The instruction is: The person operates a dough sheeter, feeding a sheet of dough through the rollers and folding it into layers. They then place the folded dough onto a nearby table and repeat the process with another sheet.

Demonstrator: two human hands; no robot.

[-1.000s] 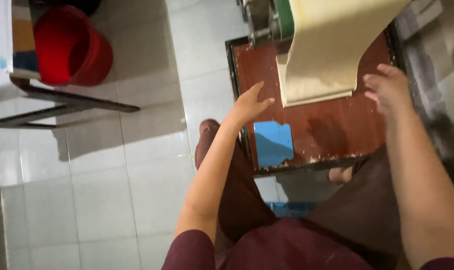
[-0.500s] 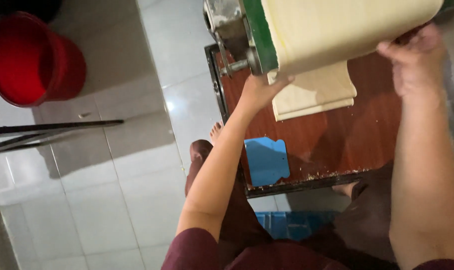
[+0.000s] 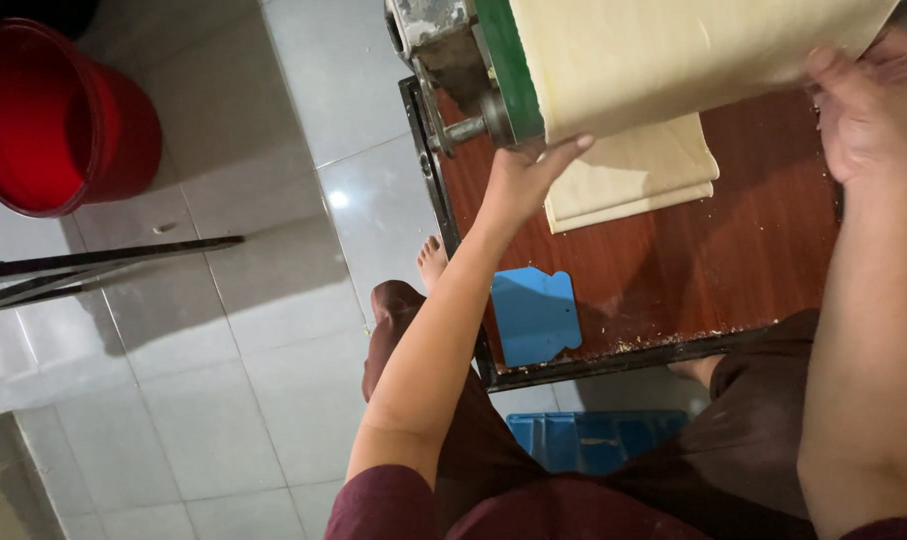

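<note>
A wide pale dough sheet (image 3: 673, 55) hangs off a roller machine (image 3: 453, 60) with a green side plate, and its lower end lies folded (image 3: 633, 175) on the reddish-brown wooden table (image 3: 733, 270). My left hand (image 3: 528, 180) touches the sheet's lower left edge, fingers stretched out flat. My right hand (image 3: 873, 110) holds the sheet's right edge with curled fingers. A blue plastic scraper (image 3: 535, 315) lies on the table's near left corner, apart from both hands.
A red bucket (image 3: 58, 120) stands on the white tiled floor at the left. Dark metal legs (image 3: 93, 265) of a stand run beneath it. A blue crate (image 3: 593, 440) sits under the table by my knees. My bare foot (image 3: 431, 260) rests beside the table edge.
The view has tilted so the machine and dough sheet sit nearer the top. Both hands rose from the table up to the hanging sheet's edges.
</note>
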